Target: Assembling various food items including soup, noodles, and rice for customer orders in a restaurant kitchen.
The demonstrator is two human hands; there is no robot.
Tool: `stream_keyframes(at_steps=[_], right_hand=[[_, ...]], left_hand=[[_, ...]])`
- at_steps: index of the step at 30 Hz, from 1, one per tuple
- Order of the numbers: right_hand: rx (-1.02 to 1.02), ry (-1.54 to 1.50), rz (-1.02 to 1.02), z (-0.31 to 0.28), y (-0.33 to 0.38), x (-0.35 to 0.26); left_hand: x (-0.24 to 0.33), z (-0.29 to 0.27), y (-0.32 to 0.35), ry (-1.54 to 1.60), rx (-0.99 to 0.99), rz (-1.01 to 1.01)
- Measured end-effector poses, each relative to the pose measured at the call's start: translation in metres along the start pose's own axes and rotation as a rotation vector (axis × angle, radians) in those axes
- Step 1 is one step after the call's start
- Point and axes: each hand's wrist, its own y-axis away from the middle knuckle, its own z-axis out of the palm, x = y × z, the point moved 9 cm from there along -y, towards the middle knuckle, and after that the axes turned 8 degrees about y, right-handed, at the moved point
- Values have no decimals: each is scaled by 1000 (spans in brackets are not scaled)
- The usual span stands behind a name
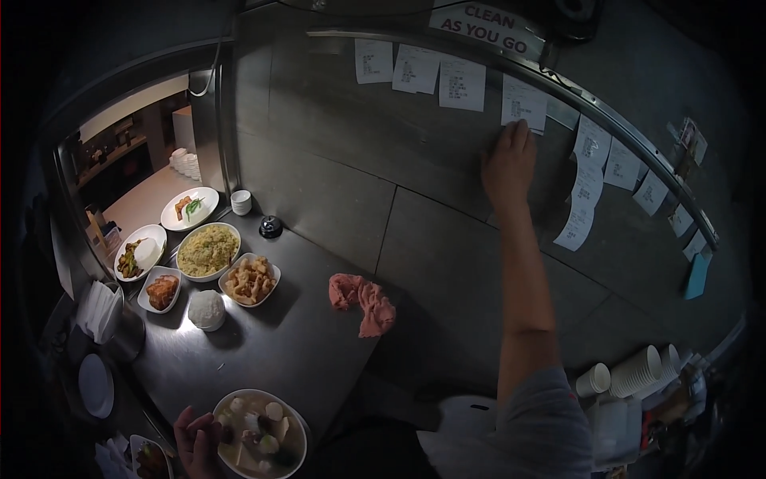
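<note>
My right hand reaches up along the wall, its fingertips closed at the lower edge of a white order ticket hanging from a metal rail; the thumb is hidden. At the lower left, my left hand is beside the rim of a white bowl of soup, its fingers loosely curled and apart with nothing visible in them. The bowl stands on a steel counter. More printed tickets hang to the left of my right hand, and a long strip of them hangs to its right.
Fried rice, a bowl of fried pieces, a rice bowl and two rice plates stand by the pass window. A pink cloth lies at the counter edge, a call bell near the wall. Stacked cups stand lower right.
</note>
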Motion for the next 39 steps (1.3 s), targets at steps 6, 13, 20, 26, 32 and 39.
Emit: stream_keyframes(at_steps=[6,13,20,26,32,39], right_hand=[[-43,-6,-24,4,0,0],[128,-79,-23,-27,15,-17],[-1496,-1319,-621,-26,251,-204],[-2327,-1824,-4,-81,434,-300],[-2526,-2068,160,-136,443,-329],[-2415,-2076,116,-138,416,-331]], left_hand=[[-4,-9,-8,-37,59,39],[-21,-71,0,-87,185,65],[-137,-237,64,-455,341,62],[-147,-148,89,-71,444,-224],[-129,-97,69,259,462,-231],[-135,-93,52,240,446,-196]])
